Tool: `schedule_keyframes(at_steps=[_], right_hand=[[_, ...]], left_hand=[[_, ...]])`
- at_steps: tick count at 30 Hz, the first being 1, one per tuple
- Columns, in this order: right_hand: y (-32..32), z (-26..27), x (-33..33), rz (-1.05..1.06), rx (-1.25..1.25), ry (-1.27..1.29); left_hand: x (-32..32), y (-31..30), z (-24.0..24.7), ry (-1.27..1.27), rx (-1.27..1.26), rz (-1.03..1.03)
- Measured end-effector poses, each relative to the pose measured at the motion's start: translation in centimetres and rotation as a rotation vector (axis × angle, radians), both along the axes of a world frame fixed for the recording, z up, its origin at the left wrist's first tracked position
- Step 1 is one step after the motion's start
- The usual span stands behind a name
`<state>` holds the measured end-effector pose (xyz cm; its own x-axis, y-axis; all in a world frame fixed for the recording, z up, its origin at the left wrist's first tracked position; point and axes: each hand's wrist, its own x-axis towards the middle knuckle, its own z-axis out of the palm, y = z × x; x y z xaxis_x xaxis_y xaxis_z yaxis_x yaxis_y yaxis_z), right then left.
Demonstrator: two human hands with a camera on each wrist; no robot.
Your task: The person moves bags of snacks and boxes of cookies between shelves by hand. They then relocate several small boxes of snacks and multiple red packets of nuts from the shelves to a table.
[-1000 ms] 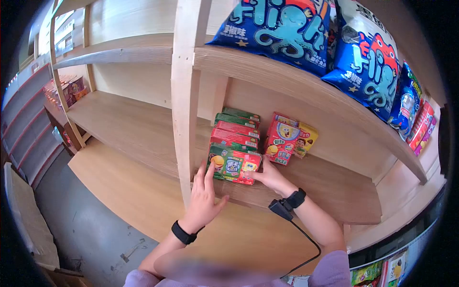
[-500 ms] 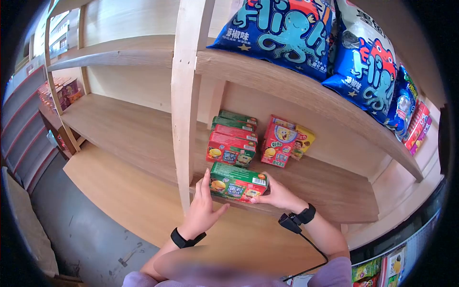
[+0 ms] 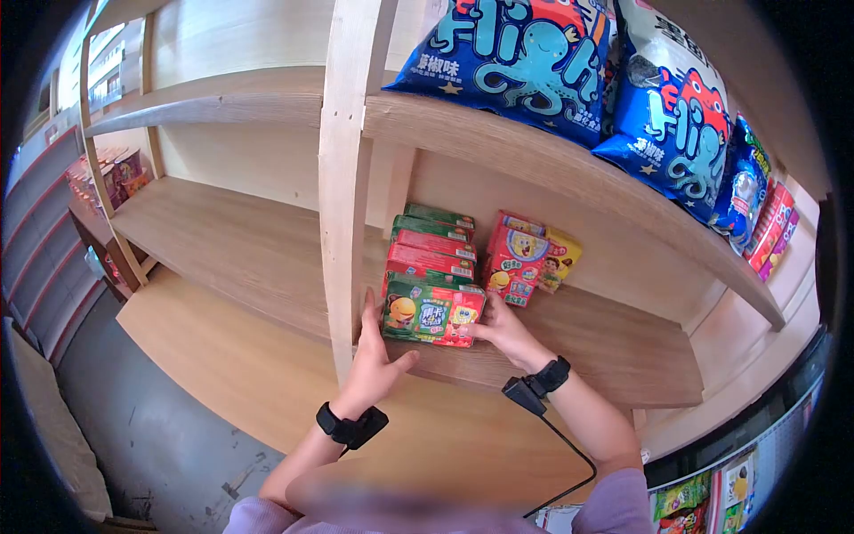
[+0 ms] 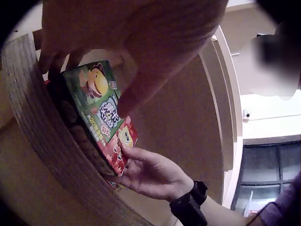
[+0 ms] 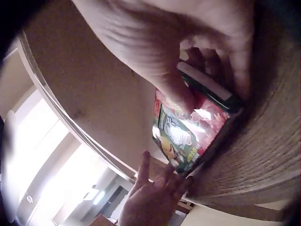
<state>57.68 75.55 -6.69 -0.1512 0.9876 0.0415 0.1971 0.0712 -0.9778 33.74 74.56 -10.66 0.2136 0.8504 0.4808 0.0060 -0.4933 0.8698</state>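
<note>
A green and red snack box (image 3: 431, 311) with cartoon pictures stands upright at the front of a row of similar boxes (image 3: 433, 254), near the shelf's front edge. My right hand (image 3: 509, 334) grips its right end, the thumb (image 5: 176, 96) over the front face in the right wrist view and the fingers round the end and behind. At the left end is my left hand (image 3: 372, 360), its fingers fairly straight alongside the box and its thumb held away. The left wrist view shows the box's printed front (image 4: 106, 115) between both hands.
Right of the row stand a red box (image 3: 516, 262) and a yellow pack (image 3: 560, 256). Large blue chip bags (image 3: 525, 71) sit on the shelf above. A wooden post (image 3: 345, 196) rises close to my left hand. The shelf board (image 3: 614, 343) extends to the right.
Half a second ago the front box was drawn toward me and tipped, its top showing. Now it is back against the row, upright, and both hands have moved with it.
</note>
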Motion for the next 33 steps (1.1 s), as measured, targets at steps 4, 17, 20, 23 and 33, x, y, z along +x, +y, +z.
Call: schedule_keyframes(at_steps=[4,17,20,23,33], right_hand=[[-0.7,0.2,-0.4,-0.016,-0.031,0.086],[-3.5,2.6,1.4,0.24,-0.061,-0.133],[-2.5,6.9,2.2,0.448,-0.04,-0.275],[0.1,9.7,0.2,0.091,0.213,-0.389],[6.3,5.4,-4.5,-0.225,0.479,-1.421]], left_hand=[[-0.5,-0.2,0.3,-0.013,-0.037,-0.047],[-0.9,-1.0,0.0,0.034,0.044,0.117],[-2.1,-1.3,0.4,0.15,-0.034,0.032],[-3.3,-2.3,0.1,0.088,-0.049,-0.002],[-9.8,-4.5,-0.4,0.024,-0.197,-0.118]])
